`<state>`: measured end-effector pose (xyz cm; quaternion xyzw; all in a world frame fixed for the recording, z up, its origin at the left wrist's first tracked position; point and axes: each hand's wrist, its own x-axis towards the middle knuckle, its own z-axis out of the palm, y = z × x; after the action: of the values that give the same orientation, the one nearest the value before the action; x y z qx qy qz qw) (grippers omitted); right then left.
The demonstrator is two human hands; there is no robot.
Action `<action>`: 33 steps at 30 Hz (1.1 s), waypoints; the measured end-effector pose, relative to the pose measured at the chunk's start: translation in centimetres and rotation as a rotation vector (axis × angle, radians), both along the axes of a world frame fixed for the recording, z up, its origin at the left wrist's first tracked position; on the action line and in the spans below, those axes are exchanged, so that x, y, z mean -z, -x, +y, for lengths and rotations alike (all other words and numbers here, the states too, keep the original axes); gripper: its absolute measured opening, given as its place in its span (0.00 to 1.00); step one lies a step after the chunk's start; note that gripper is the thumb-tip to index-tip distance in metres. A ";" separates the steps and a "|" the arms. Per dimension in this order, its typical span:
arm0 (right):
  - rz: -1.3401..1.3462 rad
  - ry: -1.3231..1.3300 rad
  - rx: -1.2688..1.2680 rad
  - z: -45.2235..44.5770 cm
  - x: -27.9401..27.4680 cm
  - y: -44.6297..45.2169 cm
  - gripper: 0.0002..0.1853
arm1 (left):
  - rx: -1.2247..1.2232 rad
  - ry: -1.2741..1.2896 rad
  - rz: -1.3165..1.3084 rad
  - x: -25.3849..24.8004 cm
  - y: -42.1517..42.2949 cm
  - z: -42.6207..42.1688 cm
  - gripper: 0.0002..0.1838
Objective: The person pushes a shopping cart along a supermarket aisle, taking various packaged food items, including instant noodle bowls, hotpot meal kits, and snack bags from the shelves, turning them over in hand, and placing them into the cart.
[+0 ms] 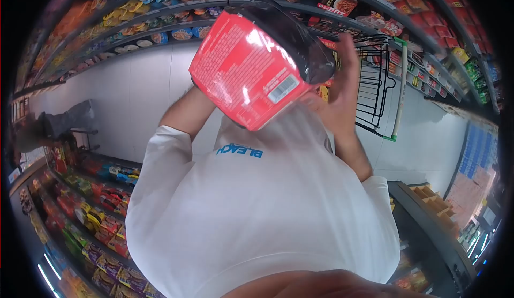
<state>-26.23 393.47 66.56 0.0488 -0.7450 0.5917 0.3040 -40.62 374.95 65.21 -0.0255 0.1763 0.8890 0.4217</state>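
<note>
A red-and-black shrink-wrapped food package [235, 68] is held up tilted before my chest. Fine print and a barcode cover its red side; the black part is glossy. My left forearm runs up behind it, so the fingers of my left hand are hidden, though the package appears to rest in that hand. At the package's right edge is my right hand [338, 86], its fingers stretched upward and apart. Whether its lower part touches the wrap I cannot tell.
A black wire shopping cart [377, 78] with a green-trimmed handle stands ahead to the right. Shelves of cup noodles [182, 33] and packets run across the front. More stocked shelves [101, 207] are at lower left. Another person's legs [69, 118] show at far left.
</note>
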 end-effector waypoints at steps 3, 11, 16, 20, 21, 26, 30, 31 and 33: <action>-0.312 0.321 -0.489 1.0 0.9 -0.1 0.54 | 0.086 0.032 -0.029 -0.3 0.6 0.4 0.35; -0.123 0.075 -0.509 1.6 4.4 -0.9 0.43 | 0.245 0.089 -0.080 -0.5 2.9 0.8 0.37; -0.267 0.510 -0.348 0.9 9.8 -3.4 0.32 | 0.277 0.082 -0.097 0.5 4.7 0.4 0.39; -0.447 1.020 -0.346 1.0 7.7 -3.0 0.21 | 0.213 -0.020 -0.079 1.1 3.8 -0.2 0.41; -0.535 1.176 -0.351 1.1 6.8 -2.9 0.18 | 0.148 -0.104 -0.032 1.6 3.0 -0.6 0.42; -0.732 1.207 -0.336 0.6 3.4 -2.0 0.21 | 0.308 -0.361 -0.199 14.0 2.6 -3.2 0.37; -0.784 1.129 -0.299 0.4 2.6 -0.2 0.28 | 0.291 -0.333 -0.084 13.2 0.8 -1.0 0.36; -0.784 1.129 -0.301 0.6 2.7 -0.1 0.28 | 0.242 -0.286 -0.037 12.3 0.1 -0.4 0.36; -0.821 1.054 -0.309 1.4 2.9 0.0 0.33 | 0.190 -0.237 0.010 10.8 -0.9 0.4 0.36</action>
<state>-26.25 394.91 63.65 -0.2281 -0.3971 0.8824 -0.1076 -39.73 375.32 54.38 0.0456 0.0736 0.8598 0.5032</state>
